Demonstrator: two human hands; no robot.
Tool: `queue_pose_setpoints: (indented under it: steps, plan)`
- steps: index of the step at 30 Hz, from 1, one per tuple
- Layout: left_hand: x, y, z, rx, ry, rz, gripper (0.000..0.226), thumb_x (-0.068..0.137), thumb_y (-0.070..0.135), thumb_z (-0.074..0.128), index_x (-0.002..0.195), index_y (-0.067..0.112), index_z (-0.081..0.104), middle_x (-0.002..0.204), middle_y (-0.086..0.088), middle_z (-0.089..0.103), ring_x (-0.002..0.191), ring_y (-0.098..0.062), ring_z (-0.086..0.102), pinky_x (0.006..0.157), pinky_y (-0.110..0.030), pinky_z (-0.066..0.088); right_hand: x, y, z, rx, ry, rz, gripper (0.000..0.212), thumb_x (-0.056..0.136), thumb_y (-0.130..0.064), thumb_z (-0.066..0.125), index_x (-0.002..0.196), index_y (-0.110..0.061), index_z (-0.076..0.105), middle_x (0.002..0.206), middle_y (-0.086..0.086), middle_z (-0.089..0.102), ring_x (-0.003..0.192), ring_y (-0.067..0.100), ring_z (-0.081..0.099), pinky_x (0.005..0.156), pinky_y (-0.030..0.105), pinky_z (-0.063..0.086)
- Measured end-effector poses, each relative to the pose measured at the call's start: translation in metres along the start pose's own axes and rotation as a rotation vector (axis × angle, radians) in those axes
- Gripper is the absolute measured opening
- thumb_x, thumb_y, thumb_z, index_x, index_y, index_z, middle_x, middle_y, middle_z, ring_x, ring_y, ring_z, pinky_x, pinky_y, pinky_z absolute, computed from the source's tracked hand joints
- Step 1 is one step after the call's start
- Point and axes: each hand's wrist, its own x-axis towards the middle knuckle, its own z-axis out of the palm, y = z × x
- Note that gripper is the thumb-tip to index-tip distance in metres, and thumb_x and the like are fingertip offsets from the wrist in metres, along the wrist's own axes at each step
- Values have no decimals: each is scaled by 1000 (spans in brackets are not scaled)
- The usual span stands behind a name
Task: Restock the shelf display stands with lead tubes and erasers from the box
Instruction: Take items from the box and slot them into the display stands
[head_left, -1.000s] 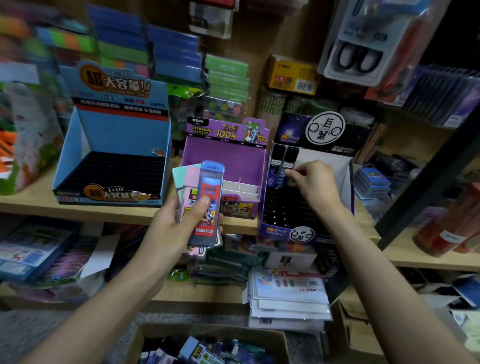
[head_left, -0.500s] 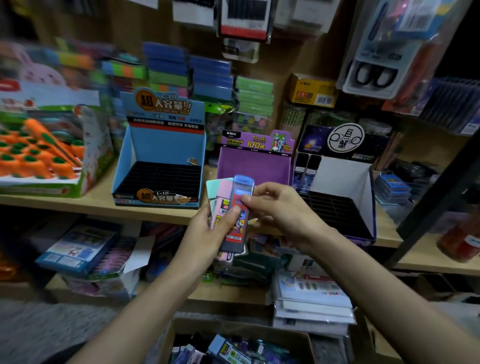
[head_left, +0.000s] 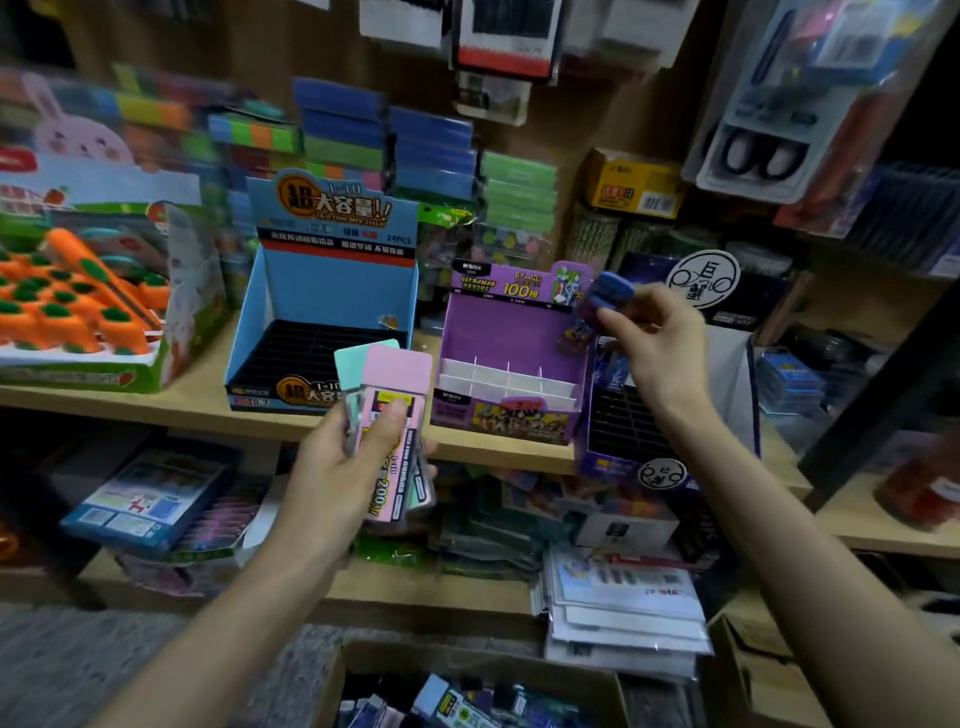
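On shelf: blue stand, purple stand, dark stand; box below.

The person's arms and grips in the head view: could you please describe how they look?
The left grip and right grip are bare, ungloved hands; no ring, watch or bracelet shows. The left forearm and right forearm are uncovered as far as the frame edge, so no sleeve is in view.

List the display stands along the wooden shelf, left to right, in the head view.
Carrot display box → blue stand → purple stand → dark stand with the round white logo.
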Motion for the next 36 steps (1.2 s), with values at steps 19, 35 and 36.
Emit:
queue_pose_setpoints:
  steps: [19,35,36]
  plan:
    - [-2,-4,13,36,-50,-6,32,77,41,58,101,18,60,80,-11,72,63,-20,70,51,-25,54,-13,-10,5,-323,-169,-34,15,88,-16,61,103,-12,61,103,8,56,91,18,54,85,32,46]
    - [-7,-16,47,49,-145,-73,30,90,47,45,104,25,62,88,6,75,76,-10,71,56,-22,55,-89,-40,7,509,-562,584,7,89,-8,59,83,-9,57,74,15,61,56,19,53,53,27,40]
    - [-6,-17,47,58,-147,-70,27,93,42,43,104,26,61,89,8,75,78,-8,71,57,-19,54,-85,-39,3,508,-536,587,8,89,-8,60,81,-10,57,75,16,62,58,21,52,54,28,41]
